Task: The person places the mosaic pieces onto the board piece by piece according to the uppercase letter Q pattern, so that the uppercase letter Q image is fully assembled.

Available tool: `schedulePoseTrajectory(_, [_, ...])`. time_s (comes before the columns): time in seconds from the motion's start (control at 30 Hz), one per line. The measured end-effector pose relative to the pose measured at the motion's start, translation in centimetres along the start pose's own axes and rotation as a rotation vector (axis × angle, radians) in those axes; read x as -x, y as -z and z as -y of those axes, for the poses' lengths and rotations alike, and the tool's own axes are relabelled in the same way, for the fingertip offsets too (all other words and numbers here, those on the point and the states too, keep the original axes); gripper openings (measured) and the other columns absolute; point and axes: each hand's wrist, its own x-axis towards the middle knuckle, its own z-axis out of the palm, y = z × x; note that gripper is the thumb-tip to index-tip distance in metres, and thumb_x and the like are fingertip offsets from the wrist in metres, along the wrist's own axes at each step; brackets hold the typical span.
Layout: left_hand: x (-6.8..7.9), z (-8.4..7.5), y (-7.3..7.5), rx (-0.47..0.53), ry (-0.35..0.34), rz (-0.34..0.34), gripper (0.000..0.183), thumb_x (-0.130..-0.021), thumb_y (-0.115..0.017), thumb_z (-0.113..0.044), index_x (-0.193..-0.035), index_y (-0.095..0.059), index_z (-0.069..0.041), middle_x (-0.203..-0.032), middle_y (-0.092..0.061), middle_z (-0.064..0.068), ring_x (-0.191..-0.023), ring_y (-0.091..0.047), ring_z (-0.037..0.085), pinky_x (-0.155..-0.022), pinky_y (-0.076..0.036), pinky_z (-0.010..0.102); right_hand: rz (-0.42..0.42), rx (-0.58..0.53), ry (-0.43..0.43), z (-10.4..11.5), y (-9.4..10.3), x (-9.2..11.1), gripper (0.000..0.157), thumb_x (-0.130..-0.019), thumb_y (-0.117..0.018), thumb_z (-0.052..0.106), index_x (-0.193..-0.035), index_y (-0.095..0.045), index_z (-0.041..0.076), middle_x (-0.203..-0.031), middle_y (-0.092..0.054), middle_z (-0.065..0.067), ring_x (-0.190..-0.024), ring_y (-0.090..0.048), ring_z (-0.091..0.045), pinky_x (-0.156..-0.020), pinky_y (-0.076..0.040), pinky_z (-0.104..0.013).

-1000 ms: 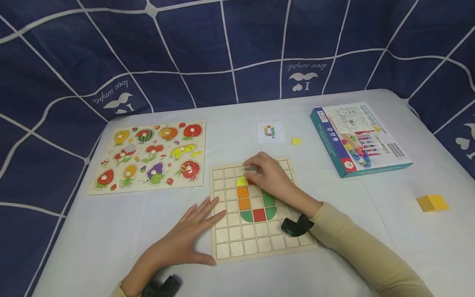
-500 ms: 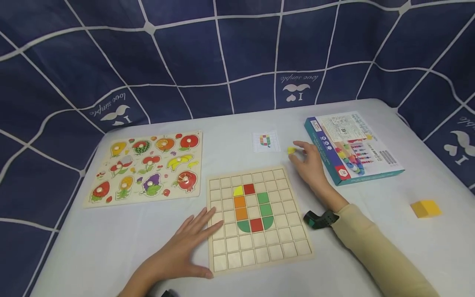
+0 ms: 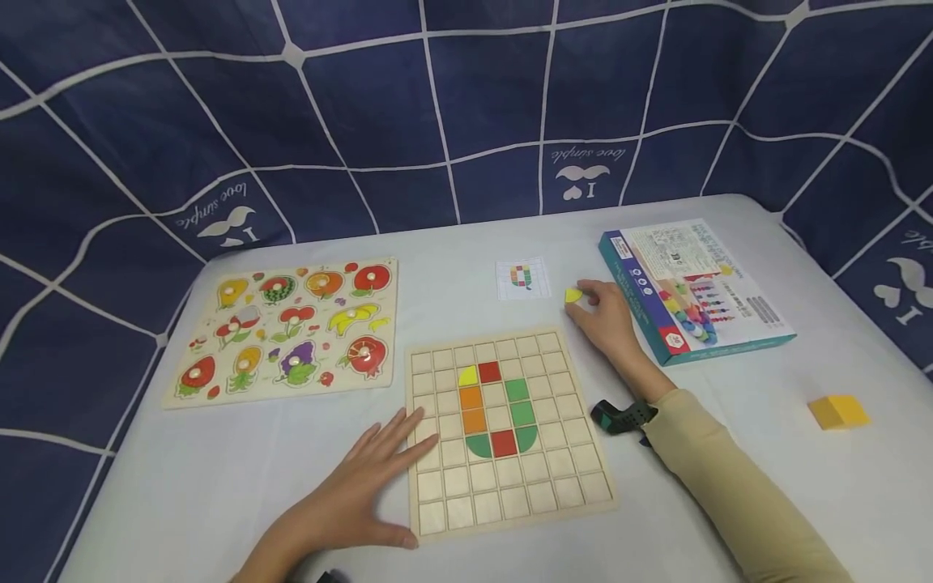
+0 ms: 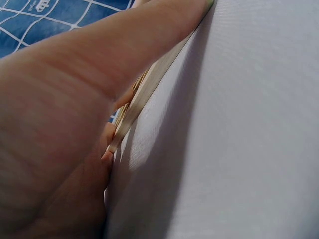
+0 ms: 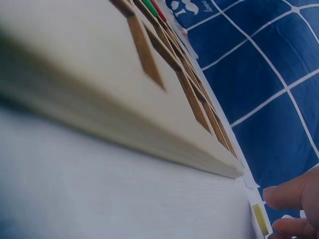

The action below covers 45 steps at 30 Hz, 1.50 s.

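My right hand [image 3: 608, 320], beyond the grid board's far right corner, pinches a yellow rounded tile [image 3: 573, 295] between thumb and index finger. The right wrist view shows the same yellow tile [image 5: 260, 219] beside the fingertips. My left hand [image 3: 364, 478] lies spread at the wooden grid board [image 3: 510, 518], fingertips over its left edge and thumb at the near left corner. Set in the board is a ring of tiles: a yellow tile [image 3: 468, 375], red tiles [image 3: 490, 371] at top and bottom, orange tiles [image 3: 472, 409] on the left, green tiles [image 3: 521, 413] on the right and lower corners.
A small pattern card [image 3: 523, 278] lies behind the board. To the left is a fruit knob puzzle [image 3: 291, 332]; a toy box [image 3: 696, 291] lies at the right, with a yellow block [image 3: 838, 411] nearer me. Dark blue checked cloth [image 3: 364, 105] hangs behind the table.
My right hand has moved from the board's upper cells to the loose yellow tile, leaving a red tile in view there; its fingers have closed on the yellow one. My left hand stays at the board.
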Motion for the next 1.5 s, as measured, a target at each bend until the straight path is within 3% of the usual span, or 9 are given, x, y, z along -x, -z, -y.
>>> schedulePoseTrajectory(0.37, [0.1,0.0,0.0,0.014,-0.010,-0.007,0.107,-0.059,-0.071,-0.067,-0.148,-0.028,-0.027,-0.156,-0.004,-0.001,-0.140,-0.001,0.023,-0.107,0.008,0.028,-0.042,0.053,0.022,-0.2,-0.3,-0.8,0.038,-0.084,-0.068,0.006,-0.115,-0.054,-0.011,-0.106,-0.051,-0.024,-0.092,-0.045,-0.034,-0.080,-0.038,-0.044])
schedulePoseTrajectory(0.63, [-0.2,-0.1,0.3,0.033,0.005,0.009,0.109,-0.057,-0.072,-0.066,-0.148,-0.028,-0.028,-0.156,-0.004,-0.003,-0.140,0.000,0.021,-0.107,-0.004,0.049,-0.059,0.074,0.043,-0.1,-0.3,-1.1,0.037,-0.081,-0.071,0.005,-0.111,-0.057,-0.010,-0.103,-0.053,-0.023,-0.091,-0.045,-0.033,-0.079,-0.037,-0.044])
schedulePoseTrajectory(1.03, [-0.1,0.0,0.2,0.027,0.022,0.012,0.109,-0.056,-0.072,-0.067,-0.148,-0.027,-0.029,-0.156,-0.003,-0.004,-0.140,0.002,0.019,-0.109,0.003,0.038,-0.074,0.071,0.060,-0.3,-0.6,-1.3,0.026,-0.082,-0.069,0.003,-0.103,-0.062,-0.009,-0.098,-0.054,-0.021,-0.091,-0.047,-0.033,-0.079,-0.038,-0.045])
schedulePoseTrajectory(1.3, [-0.1,0.0,0.1,0.037,0.010,-0.001,0.108,-0.056,-0.073,-0.065,-0.148,-0.029,-0.028,-0.156,-0.006,-0.002,-0.140,-0.002,0.022,-0.109,-0.001,0.045,-0.069,0.079,0.062,-0.2,-0.5,-1.4,0.026,-0.080,-0.063,-0.004,-0.105,-0.063,-0.011,-0.099,-0.056,-0.023,-0.088,-0.048,-0.033,-0.078,-0.039,-0.045])
schedulePoseTrajectory(1.5, [-0.1,0.0,0.1,0.023,0.013,0.005,0.109,-0.057,-0.073,-0.066,-0.148,-0.028,-0.028,-0.156,-0.004,-0.003,-0.140,0.000,0.021,-0.109,0.004,0.034,-0.065,0.063,0.063,-0.3,-0.4,-1.3,0.031,-0.079,-0.060,-0.007,-0.110,-0.062,-0.008,-0.104,-0.058,-0.023,-0.091,-0.050,-0.033,-0.080,-0.039,-0.045])
